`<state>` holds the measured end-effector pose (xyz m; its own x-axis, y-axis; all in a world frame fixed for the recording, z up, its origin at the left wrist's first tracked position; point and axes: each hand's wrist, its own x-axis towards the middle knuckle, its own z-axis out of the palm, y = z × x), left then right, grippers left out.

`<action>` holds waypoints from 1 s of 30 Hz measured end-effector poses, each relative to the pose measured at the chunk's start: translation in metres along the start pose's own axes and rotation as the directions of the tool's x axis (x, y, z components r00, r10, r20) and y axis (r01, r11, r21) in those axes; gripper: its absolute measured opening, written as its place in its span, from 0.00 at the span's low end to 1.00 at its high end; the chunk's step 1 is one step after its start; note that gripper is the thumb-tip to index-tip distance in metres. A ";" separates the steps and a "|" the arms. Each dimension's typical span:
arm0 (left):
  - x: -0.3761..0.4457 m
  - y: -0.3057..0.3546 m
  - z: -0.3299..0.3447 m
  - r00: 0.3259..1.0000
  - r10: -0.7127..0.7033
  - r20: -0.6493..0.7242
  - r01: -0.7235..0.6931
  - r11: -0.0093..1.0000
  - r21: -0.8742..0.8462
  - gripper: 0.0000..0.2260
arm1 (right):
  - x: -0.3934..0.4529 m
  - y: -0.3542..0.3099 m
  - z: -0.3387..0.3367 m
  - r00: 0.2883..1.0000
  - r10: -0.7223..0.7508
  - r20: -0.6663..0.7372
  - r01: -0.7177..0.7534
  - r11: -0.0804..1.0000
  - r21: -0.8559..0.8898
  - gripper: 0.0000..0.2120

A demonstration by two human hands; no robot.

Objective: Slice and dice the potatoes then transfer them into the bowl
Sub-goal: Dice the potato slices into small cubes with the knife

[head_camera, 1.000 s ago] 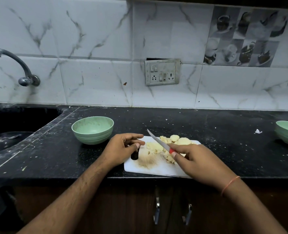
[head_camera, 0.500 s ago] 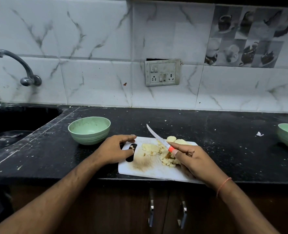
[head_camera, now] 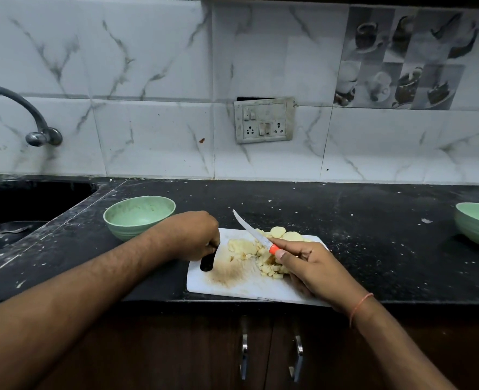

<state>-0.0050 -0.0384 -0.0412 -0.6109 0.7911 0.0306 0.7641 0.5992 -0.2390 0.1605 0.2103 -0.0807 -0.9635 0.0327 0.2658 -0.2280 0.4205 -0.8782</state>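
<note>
A white cutting board (head_camera: 249, 285) lies at the counter's front edge. On it sit diced potato pieces (head_camera: 270, 266), a pale mashed-looking heap (head_camera: 241, 246) and a few round slices (head_camera: 284, 235) at the back. My right hand (head_camera: 314, 266) grips a knife (head_camera: 253, 233) with an orange handle, blade pointing up and left over the potatoes. My left hand (head_camera: 196, 235) grips the board's left end, fingers curled into its handle hole. A green bowl (head_camera: 139, 216) stands just left of the board.
A second green bowl (head_camera: 478, 222) sits at the far right of the black counter (head_camera: 373, 220). The sink (head_camera: 10, 218) and tap (head_camera: 22, 114) are at the left. A switch socket (head_camera: 263, 121) is on the tiled wall. Cabinet handles (head_camera: 244, 353) are below.
My left hand has closed over the board's left end, fingers hooked through the handle hole. The right hand and knife stay over the potatoes, almost unmoved.
</note>
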 end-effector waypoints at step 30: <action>0.010 -0.013 -0.003 0.988 -0.150 0.027 0.149 0.918 -0.368 0.09 | 0.003 -0.004 0.000 0.997 0.080 0.024 -0.082 0.993 0.083 0.12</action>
<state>-0.0200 -0.0379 -0.0351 -0.7238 0.6889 0.0398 0.6865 0.7130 0.1428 0.1585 0.2090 -0.0765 -0.9817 0.0447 0.1852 -0.1593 0.3402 -0.9268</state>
